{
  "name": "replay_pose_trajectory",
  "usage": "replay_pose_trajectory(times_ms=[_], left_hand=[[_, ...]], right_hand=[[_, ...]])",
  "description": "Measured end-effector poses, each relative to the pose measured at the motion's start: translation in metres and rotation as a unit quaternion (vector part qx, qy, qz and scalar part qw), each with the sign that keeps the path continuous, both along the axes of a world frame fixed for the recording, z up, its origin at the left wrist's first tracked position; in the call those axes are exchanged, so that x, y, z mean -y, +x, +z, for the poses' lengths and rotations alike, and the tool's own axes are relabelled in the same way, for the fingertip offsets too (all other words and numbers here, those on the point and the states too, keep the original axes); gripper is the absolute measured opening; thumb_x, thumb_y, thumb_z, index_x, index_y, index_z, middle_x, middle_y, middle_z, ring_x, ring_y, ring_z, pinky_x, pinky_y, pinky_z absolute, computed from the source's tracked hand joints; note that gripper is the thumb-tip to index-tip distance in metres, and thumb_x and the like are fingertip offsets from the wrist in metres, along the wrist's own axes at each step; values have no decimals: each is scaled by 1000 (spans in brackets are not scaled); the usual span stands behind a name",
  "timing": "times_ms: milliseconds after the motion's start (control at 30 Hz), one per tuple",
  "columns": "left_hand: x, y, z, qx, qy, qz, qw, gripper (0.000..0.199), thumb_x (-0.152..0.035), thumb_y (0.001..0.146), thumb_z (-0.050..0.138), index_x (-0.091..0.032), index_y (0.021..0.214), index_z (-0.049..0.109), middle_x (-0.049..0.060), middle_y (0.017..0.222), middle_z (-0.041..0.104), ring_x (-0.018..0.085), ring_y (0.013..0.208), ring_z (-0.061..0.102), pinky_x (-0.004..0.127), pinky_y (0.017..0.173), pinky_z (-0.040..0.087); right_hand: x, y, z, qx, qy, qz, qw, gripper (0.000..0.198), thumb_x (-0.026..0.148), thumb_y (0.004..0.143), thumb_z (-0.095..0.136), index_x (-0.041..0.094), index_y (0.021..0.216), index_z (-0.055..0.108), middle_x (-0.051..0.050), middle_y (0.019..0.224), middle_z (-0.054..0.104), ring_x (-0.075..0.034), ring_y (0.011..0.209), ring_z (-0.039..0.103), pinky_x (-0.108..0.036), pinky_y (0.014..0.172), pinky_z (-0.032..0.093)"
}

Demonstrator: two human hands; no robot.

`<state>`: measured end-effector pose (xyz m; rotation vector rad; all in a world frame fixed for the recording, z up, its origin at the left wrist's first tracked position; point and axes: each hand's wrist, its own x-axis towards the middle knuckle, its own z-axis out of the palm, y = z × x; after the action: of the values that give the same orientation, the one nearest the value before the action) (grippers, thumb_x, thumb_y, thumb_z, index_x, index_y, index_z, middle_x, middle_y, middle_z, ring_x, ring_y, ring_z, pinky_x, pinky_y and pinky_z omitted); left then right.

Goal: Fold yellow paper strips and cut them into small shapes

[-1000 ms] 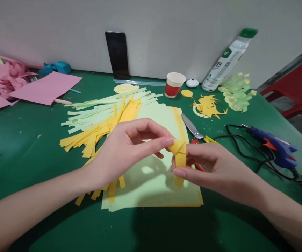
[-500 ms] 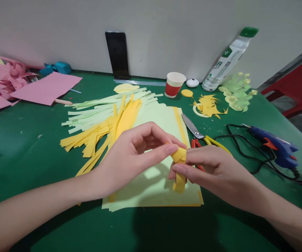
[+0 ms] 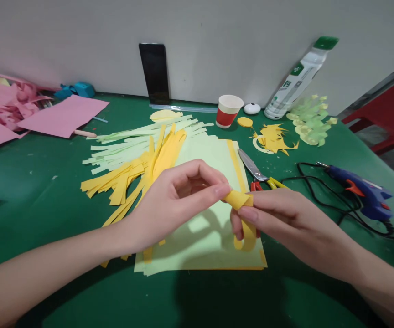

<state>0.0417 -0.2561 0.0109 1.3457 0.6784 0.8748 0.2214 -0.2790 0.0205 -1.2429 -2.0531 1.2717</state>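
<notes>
The person's left forearm and right forearm are bare from the wrist up to where the view ends, and both have a slim, smooth shape which becomes narrower toward the wrist and broader toward the elbow side. The left grip is a bare hand with slender fingers, and the left thumbnail has a smooth surface and a rounded outline. The right grip is likewise a bare, slim hand, and the right thumbnail is similarly smooth and rounded.
</notes>
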Motion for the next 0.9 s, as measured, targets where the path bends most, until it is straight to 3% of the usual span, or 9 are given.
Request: replay_pose_trajectory(times_ms=[167, 267, 333, 433, 533, 667, 800, 900], left_hand=[[-2, -3, -1, -70, 19, -7, 997, 17, -22, 85, 51, -15, 70, 54, -3, 71, 57, 4, 68, 54, 13, 63, 45], [-4, -4, -2, -82, 69, -5, 994, 17, -24, 88, 45, -15, 84, 59, -2, 79, 58, 6, 76, 55, 14, 71, 46], [-3, -3, -3, -102, 116, -24, 988, 17, -26, 84, 52, -16, 95, 61, 0, 86, 59, 7, 81, 56, 16, 74, 47], [-1, -2, -4, -144, 193, -49, 969, 25, -24, 74, 66, -15, 98, 63, 1, 89, 61, 9, 80, 56, 18, 75, 47], [1, -1, -4, -148, 228, -43, 961, 18, -20, 74, 66, -15, 91, 66, 1, 86, 63, 8, 76, 57, 18, 71, 47], [2, 0, -3, -128, 210, -28, 969, 9, -17, 74, 65, -14, 83, 68, 1, 79, 64, 8, 73, 58, 16, 67, 47], [2, -1, -1, -114, 141, -31, 983, 7, -15, 73, 66, -16, 79, 68, 0, 80, 67, 8, 73, 61, 15, 67, 49], [2, -1, 0, -135, 83, -29, 987, 5, -17, 72, 67, -17, 76, 69, -2, 76, 69, 7, 67, 61, 14, 59, 48]], right_hand=[[-2, 8, 4, 17, -18, 34, 999, 36, 28, 91, 36, 17, 58, 45, 4, 53, 40, -7, 49, 37, -20, 47, 29], [-3, 10, 4, 5, -75, 59, 995, 37, 29, 90, 36, 17, 55, 41, 4, 53, 37, -7, 49, 36, -20, 46, 28], [-3, 10, 2, 21, -97, 66, 993, 36, 29, 89, 35, 18, 55, 39, 3, 53, 36, -8, 49, 34, -21, 44, 27], [-3, 8, -1, 54, -81, 75, 992, 34, 27, 88, 36, 18, 55, 35, 3, 52, 33, -8, 48, 31, -20, 42, 25], [-2, 8, -3, 65, -49, 88, 993, 34, 27, 88, 36, 17, 55, 39, 4, 50, 33, -7, 47, 31, -19, 41, 25], [-1, 9, -1, 92, -24, 73, 993, 34, 30, 88, 39, 17, 58, 49, 4, 50, 41, -7, 47, 37, -19, 43, 28], [-1, 9, 0, 108, 14, 49, 993, 35, 30, 87, 41, 17, 57, 53, 4, 49, 43, -7, 47, 37, -20, 43, 28], [0, 9, -3, 116, 57, 54, 990, 34, 29, 87, 43, 16, 57, 53, 4, 50, 44, -6, 47, 37, -20, 45, 28]])
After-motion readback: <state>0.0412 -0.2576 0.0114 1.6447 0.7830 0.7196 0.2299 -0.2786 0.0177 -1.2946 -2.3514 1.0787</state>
